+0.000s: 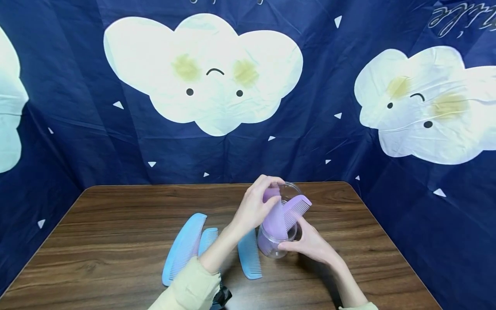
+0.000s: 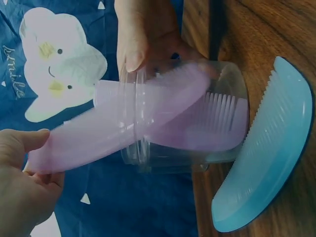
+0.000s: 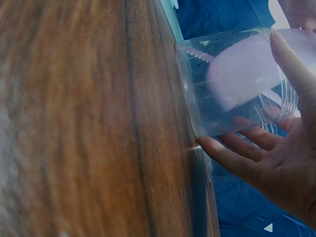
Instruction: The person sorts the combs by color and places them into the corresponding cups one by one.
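A clear plastic jar (image 1: pixel 276 249) stands on the wooden table (image 1: pixel 116 249). My right hand (image 1: pixel 300 244) grips its side; in the right wrist view the fingers (image 3: pixel 232 158) curl round the jar (image 3: pixel 217 98). My left hand (image 1: pixel 261 199) pinches the top of a purple comb (image 1: pixel 274 220) whose lower end is inside the jar. A second purple comb (image 1: pixel 297 207) leans in the jar, teeth out. In the left wrist view my left hand (image 2: pixel 27 163) holds the purple comb (image 2: pixel 98 133) through the mouth of the jar (image 2: pixel 140 158).
Three light blue combs lie on the table left of the jar: a large one (image 1: pixel 182 247), a smaller one (image 1: pixel 208 240), and one nearest the jar (image 1: pixel 249 255). A dark blue cloud-print backdrop (image 1: pixel 217 73) walls in the table's back and sides.
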`<control>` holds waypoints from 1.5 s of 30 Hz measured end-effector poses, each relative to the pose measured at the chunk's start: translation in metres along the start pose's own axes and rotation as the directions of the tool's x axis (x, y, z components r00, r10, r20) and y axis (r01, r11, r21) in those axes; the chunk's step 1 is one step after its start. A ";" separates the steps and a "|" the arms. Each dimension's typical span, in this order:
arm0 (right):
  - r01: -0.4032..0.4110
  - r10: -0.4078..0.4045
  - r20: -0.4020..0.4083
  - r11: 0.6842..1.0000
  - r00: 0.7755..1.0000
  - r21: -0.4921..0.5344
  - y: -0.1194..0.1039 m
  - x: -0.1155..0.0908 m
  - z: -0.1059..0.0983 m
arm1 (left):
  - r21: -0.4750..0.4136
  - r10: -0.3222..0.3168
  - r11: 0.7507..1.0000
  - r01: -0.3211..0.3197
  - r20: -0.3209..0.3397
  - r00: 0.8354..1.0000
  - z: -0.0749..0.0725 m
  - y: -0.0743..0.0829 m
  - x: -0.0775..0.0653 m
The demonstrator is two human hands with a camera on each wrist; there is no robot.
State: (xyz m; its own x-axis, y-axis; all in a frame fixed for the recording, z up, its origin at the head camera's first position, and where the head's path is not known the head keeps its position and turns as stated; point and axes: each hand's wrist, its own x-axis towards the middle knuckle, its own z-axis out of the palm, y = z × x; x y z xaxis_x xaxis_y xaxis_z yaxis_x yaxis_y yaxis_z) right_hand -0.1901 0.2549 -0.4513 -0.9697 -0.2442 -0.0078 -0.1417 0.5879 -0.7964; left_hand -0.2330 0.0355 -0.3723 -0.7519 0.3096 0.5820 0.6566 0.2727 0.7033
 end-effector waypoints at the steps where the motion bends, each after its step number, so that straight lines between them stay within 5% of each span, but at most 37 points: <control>1: -0.002 0.002 0.002 1.000 1.000 -0.003 0.000 0.000 0.000 | -0.013 -0.001 1.000 0.001 0.003 1.000 0.000 -0.001 -0.001; 6: -0.009 0.009 0.001 1.000 1.000 -0.013 0.000 0.000 0.001 | -0.060 -0.011 0.998 0.010 -0.008 1.000 -0.005 -0.004 -0.003; 15: -0.003 0.003 -0.003 0.999 1.000 -0.036 0.000 -0.001 0.000 | -0.020 -0.088 0.996 0.086 -0.065 0.994 -0.040 -0.018 -0.014; 34: -0.030 0.029 -0.014 0.999 0.999 -0.041 -0.002 -0.002 -0.002 | 0.088 -0.238 0.964 0.250 -0.132 0.962 -0.091 -0.056 -0.070; 45: -0.011 0.011 -0.003 0.999 1.000 -0.041 0.000 -0.001 -0.002 | 0.142 -0.317 0.932 0.334 -0.131 0.939 -0.110 -0.063 -0.098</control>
State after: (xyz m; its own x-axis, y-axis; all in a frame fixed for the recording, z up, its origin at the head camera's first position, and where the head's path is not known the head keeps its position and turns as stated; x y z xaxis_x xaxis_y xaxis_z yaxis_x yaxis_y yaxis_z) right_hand -0.1893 0.2561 -0.4500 -0.9718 -0.2355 -0.0142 -0.1394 0.6220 -0.7705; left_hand -0.2067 -0.1122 -0.4285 -0.9222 0.0847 0.3774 0.3687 0.4873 0.7916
